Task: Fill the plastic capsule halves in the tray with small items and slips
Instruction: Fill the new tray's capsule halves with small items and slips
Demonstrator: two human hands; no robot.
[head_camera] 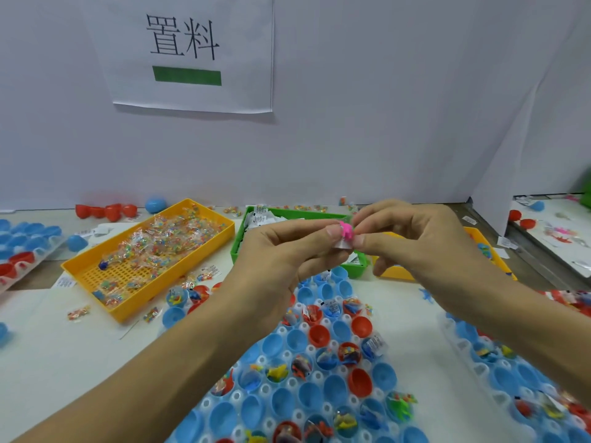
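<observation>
Head view: both hands raised above the capsule tray, meeting over the green bin. Left hand pinching a small pink toy between thumb and forefinger, remaining fingers curled underneath. Right hand pinching the same bundle from the other side, thumb and fingertips closed on the toy and on a white paper slip peeking out just below it. Whether slip and toy are already folded together, hard to tell.

Toy: tiny, surely near weightless, probably soft plastic or rubber; easily lost from a loose pinch, likely to bounce away if dropped. Best held across its body with fingertip pads, not by any thin limb. Slip: thin, limp, apt to crease or flutter off; best trapped flat against the toy and carried as one bundle.

Below, blue capsule halves and red capsule halves seated open side up in the white tray, some already holding bright toys and slips, many bare. Smooth, rigid, light shells, probably inclined to tip or pop out if pushed sideways; safer to lower the bundle straight down into a cup and let go low.

Left of the green bin, a yellow bin with clear packets of coloured beads; crinkly, slippery film, better taken by an edge. Second yellow bin mostly hidden behind the right hand
</observation>
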